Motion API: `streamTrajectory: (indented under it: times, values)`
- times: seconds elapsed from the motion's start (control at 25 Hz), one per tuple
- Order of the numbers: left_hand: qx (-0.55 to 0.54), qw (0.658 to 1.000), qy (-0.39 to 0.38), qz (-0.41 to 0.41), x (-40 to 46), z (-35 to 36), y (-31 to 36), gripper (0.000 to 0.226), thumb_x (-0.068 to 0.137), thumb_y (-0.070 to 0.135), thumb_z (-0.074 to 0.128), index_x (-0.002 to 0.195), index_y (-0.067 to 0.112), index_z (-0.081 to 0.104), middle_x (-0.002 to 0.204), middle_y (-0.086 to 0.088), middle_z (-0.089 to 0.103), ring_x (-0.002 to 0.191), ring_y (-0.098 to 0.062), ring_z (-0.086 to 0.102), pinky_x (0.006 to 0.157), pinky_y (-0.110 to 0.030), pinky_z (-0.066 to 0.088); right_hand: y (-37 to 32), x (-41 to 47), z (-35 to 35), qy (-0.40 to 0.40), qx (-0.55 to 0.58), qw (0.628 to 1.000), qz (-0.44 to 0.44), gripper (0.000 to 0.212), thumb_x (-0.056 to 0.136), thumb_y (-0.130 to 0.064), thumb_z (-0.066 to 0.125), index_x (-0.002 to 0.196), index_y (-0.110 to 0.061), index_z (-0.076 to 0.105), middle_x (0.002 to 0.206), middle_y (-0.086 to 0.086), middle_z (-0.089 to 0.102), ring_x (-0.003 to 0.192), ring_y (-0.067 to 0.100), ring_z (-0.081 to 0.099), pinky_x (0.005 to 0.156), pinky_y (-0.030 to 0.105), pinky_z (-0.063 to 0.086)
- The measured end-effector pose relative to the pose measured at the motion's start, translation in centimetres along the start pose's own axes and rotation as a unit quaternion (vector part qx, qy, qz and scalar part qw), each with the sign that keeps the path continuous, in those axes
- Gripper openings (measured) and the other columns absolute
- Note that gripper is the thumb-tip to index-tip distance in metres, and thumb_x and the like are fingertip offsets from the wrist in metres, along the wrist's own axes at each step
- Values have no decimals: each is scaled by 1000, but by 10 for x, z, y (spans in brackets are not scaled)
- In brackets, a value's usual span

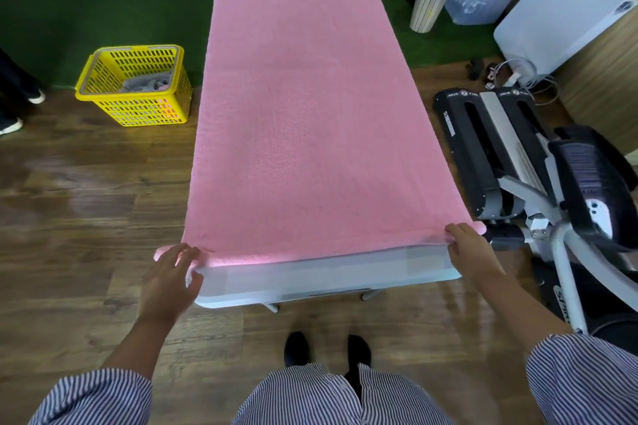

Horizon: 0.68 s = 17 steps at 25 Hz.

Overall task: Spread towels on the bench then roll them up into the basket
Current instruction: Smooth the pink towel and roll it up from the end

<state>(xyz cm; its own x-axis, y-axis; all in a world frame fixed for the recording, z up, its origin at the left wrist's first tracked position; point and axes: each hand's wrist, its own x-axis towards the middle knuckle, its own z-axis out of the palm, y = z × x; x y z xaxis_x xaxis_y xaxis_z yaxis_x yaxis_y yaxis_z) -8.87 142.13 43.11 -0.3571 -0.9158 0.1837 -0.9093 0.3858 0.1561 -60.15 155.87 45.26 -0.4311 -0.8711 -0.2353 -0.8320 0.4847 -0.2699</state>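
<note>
Large pink fluffy towel (303, 107) spread flat over the white padded worktop (328, 278), covering nearly all of it through the centre of the frame; only a white strip bare along the near edge. Near edge of the towel turned over into a thin first roll, running from lower left to lower right.

Left hand (169, 281) at the lower left corner of the towel: fingers long and nearly straight, spread a little, lying on the rolled corner, thumb down by the worktop's edge. Not closed round the cloth as far as visible.

Right hand (471, 248) at the lower right corner: fingers bent over the rolled edge, tips pressed into the pink pile, gripping the fold.

Yellow perforated plastic basket (134, 84) on the floor at the left of the frame, just beside the worktop, some grey cloth in its bottom.

Black and grey exercise machine (518, 162) at the right. Striped sleeves at the bottom corners.
</note>
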Motion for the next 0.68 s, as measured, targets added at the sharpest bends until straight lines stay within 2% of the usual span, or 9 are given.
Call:
streamTrajectory:
  times: [0.12, 0.2, 0.32, 0.36, 0.44, 0.52, 0.6, 0.68]
  values:
    - [24, 1000, -18, 3, 10, -9, 8, 33, 81, 21, 40, 85, 9, 71, 86, -7, 71, 75, -31, 68, 61, -40, 45, 1, 1, 2, 6, 4, 1000, 1, 26, 88, 5, 44, 110, 3, 58, 108, 18, 58, 88, 39, 56, 76, 44, 49]
    - [40, 998, -40, 26, 14, -12, 6, 36, 85, 25, 39, 80, 13, 73, 76, -4, 70, 68, -29, 68, 61, -39, 44, 7, 3, 6, 6, -1, 1000, 17, 22, 90, 1, 42, 104, 3, 60, 100, 18, 60, 89, 37, 52, 76, 42, 47]
    - [32, 996, -81, 35, 13, -9, -1, 44, 85, 31, 35, 86, 14, 76, 74, -6, 68, 65, -32, 66, 60, -43, 49, 9, 5, 5, -1, 1, 998, 56, 20, 90, -1, 42, 93, 4, 61, 91, 19, 62, 84, 35, 53, 83, 41, 41]
    - [25, 996, -74, 39, 14, -7, -2, 43, 85, 30, 36, 90, 13, 76, 77, -8, 68, 65, -33, 65, 57, -41, 50, 6, 4, 2, 11, 12, 998, 67, 18, 89, -1, 43, 92, 4, 60, 92, 19, 61, 83, 36, 54, 85, 41, 41]
    - [3, 998, -58, 5, 18, -9, 5, 28, 83, 15, 50, 100, 12, 72, 88, -15, 64, 71, -36, 62, 58, -40, 48, 0, -1, -1, 1, 31, 997, 75, 20, 85, 3, 41, 98, 2, 56, 105, 17, 53, 95, 34, 51, 87, 40, 42]
    - [-19, 998, -22, -56, 23, -9, 16, 29, 77, -2, 61, 103, 8, 66, 100, -20, 60, 83, -42, 60, 67, -51, 48, -2, -8, -3, -8, 4, 998, 69, 34, 79, 8, 39, 105, -3, 57, 116, 16, 43, 108, 33, 43, 88, 36, 40]
    - [6, 999, 9, -42, 24, -9, 21, 14, 81, 2, 59, 93, 5, 65, 97, -16, 63, 82, -40, 62, 71, -54, 47, -1, -6, -2, 34, 22, 996, 75, 35, 80, 10, 46, 112, -2, 56, 121, 17, 45, 108, 35, 46, 84, 41, 46]
    - [16, 1000, 21, 1, 19, -2, 20, 22, 83, 14, 46, 85, 6, 66, 89, -11, 67, 79, -35, 64, 70, -50, 48, 5, -2, 2, 56, 4, 997, 47, 37, 81, 14, 46, 115, 3, 56, 123, 18, 50, 104, 38, 51, 77, 47, 50]
